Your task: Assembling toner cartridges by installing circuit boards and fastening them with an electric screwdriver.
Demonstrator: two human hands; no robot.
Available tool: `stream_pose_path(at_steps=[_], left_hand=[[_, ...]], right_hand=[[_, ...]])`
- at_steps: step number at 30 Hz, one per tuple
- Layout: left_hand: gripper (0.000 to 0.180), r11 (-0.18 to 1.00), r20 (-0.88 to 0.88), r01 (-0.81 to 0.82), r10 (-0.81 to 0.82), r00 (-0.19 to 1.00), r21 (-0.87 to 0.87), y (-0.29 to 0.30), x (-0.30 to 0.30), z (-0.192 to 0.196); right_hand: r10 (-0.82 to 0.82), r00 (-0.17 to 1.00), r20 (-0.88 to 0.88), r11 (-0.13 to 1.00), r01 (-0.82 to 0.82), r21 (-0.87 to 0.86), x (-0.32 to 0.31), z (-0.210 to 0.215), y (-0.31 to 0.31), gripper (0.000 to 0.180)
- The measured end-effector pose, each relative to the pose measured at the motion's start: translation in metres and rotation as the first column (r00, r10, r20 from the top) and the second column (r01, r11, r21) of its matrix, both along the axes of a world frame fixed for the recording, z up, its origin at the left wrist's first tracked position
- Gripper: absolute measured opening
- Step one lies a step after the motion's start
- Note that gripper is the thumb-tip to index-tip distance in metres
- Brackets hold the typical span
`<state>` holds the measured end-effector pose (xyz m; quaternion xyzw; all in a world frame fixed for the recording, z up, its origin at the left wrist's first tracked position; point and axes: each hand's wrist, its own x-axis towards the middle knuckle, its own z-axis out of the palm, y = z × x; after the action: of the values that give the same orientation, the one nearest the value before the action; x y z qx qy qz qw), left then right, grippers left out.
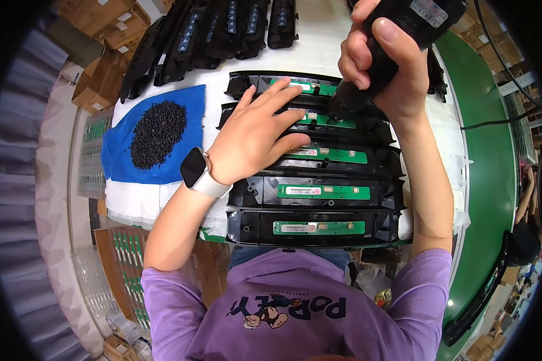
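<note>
Several long black plastic housings [271,199] lie side by side in front of me, each with a narrow green circuit board [343,192] inside. My left hand [256,135] rests across the upper housings with its fingers spread, holding nothing and covering their left parts. Wrapped around a black electric screwdriver [367,81], my right hand [403,72] holds it tilted, with its tip down at the right part of the second housing's board [343,122] from the far end. Whether a screw sits under the tip is too small to tell.
Left of the housings, a blue cloth [193,108] bears a heap of small black screws [156,133]. More black housings [253,30] stand along the table's far left. A cable [500,122] hangs at the right, above a green surface [485,198]. A box of circuit boards [129,265] stands lower left.
</note>
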<state>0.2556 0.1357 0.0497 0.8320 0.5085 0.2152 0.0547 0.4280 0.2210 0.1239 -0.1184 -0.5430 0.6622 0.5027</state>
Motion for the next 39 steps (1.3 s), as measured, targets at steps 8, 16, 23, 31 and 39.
stream_pose_path(at_steps=[8,16,23,31,39], left_hand=[[0.033,0.998,-0.065,-0.024,0.021,0.998,-0.051,0.0,0.005,0.003],[0.029,0.999,-0.069,-0.023,0.025,0.997,0.028,0.0,0.008,-0.003],[0.025,0.988,-0.137,-0.044,0.065,0.988,0.145,-0.006,0.0,0.005],[0.023,0.612,-0.232,-0.652,0.783,0.576,0.448,-0.07,-0.101,0.028],[0.011,0.642,-0.2,-0.746,0.766,0.611,0.176,-0.09,-0.138,0.013]], right_hand=[[0.097,0.982,0.159,0.991,-0.11,0.073,0.001,-0.002,0.001,0.026],[0.13,0.96,0.249,0.967,-0.178,0.18,0.003,-0.01,0.002,0.029],[0.116,0.987,0.113,0.953,-0.142,0.268,0.0,-0.014,0.0,0.032],[0.172,0.985,0.015,0.926,-0.167,0.339,0.028,0.012,0.009,0.039],[0.127,0.991,0.048,0.931,-0.136,0.339,0.019,0.009,-0.004,0.037]])
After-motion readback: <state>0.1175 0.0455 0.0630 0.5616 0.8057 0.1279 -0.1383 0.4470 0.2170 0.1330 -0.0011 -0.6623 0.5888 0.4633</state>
